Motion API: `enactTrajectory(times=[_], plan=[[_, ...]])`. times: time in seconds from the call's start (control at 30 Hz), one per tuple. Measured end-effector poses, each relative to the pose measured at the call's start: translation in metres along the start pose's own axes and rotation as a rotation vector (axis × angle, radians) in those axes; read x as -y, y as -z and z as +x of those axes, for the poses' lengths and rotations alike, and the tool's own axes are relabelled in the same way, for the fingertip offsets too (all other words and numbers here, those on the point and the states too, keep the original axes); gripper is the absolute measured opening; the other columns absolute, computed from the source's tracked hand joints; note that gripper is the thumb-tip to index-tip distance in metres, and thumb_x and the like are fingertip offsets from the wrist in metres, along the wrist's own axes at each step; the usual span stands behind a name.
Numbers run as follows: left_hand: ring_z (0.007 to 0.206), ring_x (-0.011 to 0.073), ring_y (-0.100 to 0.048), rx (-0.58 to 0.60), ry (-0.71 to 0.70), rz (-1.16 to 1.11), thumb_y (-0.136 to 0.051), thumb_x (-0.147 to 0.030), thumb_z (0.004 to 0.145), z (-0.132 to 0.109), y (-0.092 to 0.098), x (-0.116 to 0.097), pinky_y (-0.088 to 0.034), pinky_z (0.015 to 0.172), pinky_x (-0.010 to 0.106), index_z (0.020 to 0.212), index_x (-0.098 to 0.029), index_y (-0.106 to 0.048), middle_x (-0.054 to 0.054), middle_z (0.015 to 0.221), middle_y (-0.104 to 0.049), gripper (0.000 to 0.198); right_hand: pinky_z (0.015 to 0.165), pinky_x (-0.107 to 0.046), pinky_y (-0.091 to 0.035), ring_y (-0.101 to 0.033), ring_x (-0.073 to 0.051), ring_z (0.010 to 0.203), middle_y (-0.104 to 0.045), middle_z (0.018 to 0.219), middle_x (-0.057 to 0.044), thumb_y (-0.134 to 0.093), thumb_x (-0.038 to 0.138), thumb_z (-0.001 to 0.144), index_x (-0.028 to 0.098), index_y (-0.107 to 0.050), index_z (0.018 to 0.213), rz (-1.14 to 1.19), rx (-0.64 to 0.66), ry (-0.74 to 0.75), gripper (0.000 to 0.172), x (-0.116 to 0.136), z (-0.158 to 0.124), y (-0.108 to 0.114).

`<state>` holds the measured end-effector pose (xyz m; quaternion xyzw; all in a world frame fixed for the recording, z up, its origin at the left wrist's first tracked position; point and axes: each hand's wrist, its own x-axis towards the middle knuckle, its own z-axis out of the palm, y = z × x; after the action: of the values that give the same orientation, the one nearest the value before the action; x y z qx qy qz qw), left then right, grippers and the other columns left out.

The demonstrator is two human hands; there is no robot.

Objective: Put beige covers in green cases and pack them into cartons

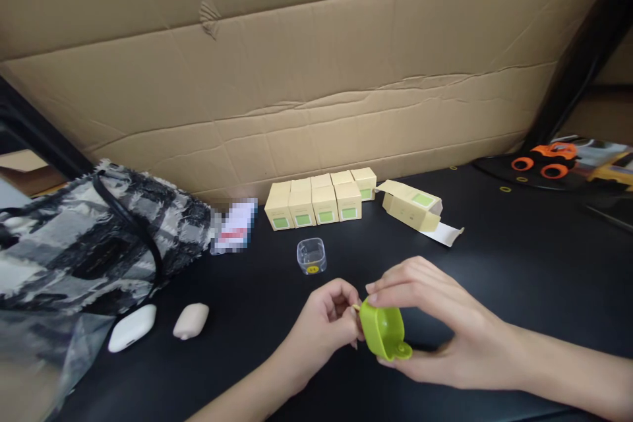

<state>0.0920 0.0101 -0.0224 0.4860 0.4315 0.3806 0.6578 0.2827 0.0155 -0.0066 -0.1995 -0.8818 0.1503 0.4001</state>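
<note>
My right hand (440,323) holds a lime-green hollow case (380,330), thumb below and fingers on top. The case is square with rounded corners, its opening faces right, and a rounded tab sticks out at its lower edge. On its left side, my left hand (329,320) is closed in a pinch on a small yellowish strip (355,307) that meets the case; most of the strip is hidden by the fingers. Just beyond my hands stands a clear plastic cup (311,254) with a round yellow sticker.
Several pale yellow boxes (301,201) stand in a row against the cardboard wall (316,92). An opened box (413,208) lies to their right. A white earbud case (132,328), a pinkish case (191,321) and a checked bag (99,237) are left; an orange toy truck (548,158) is far right.
</note>
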Motion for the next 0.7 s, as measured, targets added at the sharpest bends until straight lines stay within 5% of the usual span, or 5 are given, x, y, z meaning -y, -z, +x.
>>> enactTrajectory(times=[0.13, 0.33, 0.5, 0.6, 0.7], plan=[[0.048, 0.0071, -0.053, 0.036, -0.018, -0.016, -0.072, -0.032, 0.068, 0.001, 0.004, 0.002, -0.041, 0.047, 0.019, 0.072, -0.017, -0.05, -0.006, 0.058, -0.055, 0.027, 0.083, -0.032, -0.048, -0.062, -0.018, 0.094, -0.065, 0.103, -0.007, -0.068, 0.015, 0.077, 0.022, -0.052, 0.115, -0.081, 0.025, 0.038, 0.042, -0.002, 0.001, 0.004], [0.07, 0.0175, -0.068, 0.261, -0.094, -0.046, -0.072, -0.054, 0.067, -0.006, 0.011, 0.004, -0.05, 0.06, 0.026, 0.126, -0.02, -0.033, 0.006, 0.085, -0.068, 0.079, 0.09, -0.03, -0.048, -0.054, -0.019, 0.111, -0.056, 0.119, -0.011, -0.057, 0.005, 0.074, 0.022, -0.047, 0.13, -0.152, 0.187, 0.005, 0.06, -0.002, 0.005, 0.019], [0.049, 0.0093, -0.06, 0.283, 0.056, -0.076, -0.069, -0.054, 0.071, -0.014, -0.001, 0.016, -0.048, 0.046, 0.022, 0.113, -0.02, -0.046, 0.0, 0.08, -0.059, 0.059, 0.104, -0.037, -0.037, -0.049, -0.023, 0.119, -0.054, 0.128, -0.012, -0.066, 0.012, 0.066, 0.016, -0.046, 0.131, -0.042, 0.401, 0.083, 0.068, 0.012, 0.039, 0.03], [0.045, 0.0073, -0.055, 0.211, 0.069, -0.023, -0.065, -0.052, 0.075, -0.016, -0.005, 0.019, -0.046, 0.045, 0.02, 0.094, -0.015, -0.053, -0.001, 0.065, -0.06, 0.044, 0.099, -0.03, -0.041, -0.053, -0.02, 0.115, -0.056, 0.126, -0.011, -0.065, 0.016, 0.076, 0.012, -0.055, 0.122, -0.024, 0.388, 0.178, 0.047, 0.019, 0.085, 0.008], [0.04, 0.0052, -0.053, 0.173, 0.081, 0.008, -0.065, -0.049, 0.076, -0.016, -0.005, 0.016, -0.041, 0.039, 0.018, 0.088, -0.014, -0.053, 0.007, 0.078, -0.069, 0.039, 0.093, -0.034, -0.044, -0.055, -0.022, 0.111, -0.057, 0.127, -0.01, -0.056, 0.013, 0.085, 0.011, -0.055, 0.122, -0.124, 0.549, 0.37, 0.037, 0.024, 0.138, -0.044]])
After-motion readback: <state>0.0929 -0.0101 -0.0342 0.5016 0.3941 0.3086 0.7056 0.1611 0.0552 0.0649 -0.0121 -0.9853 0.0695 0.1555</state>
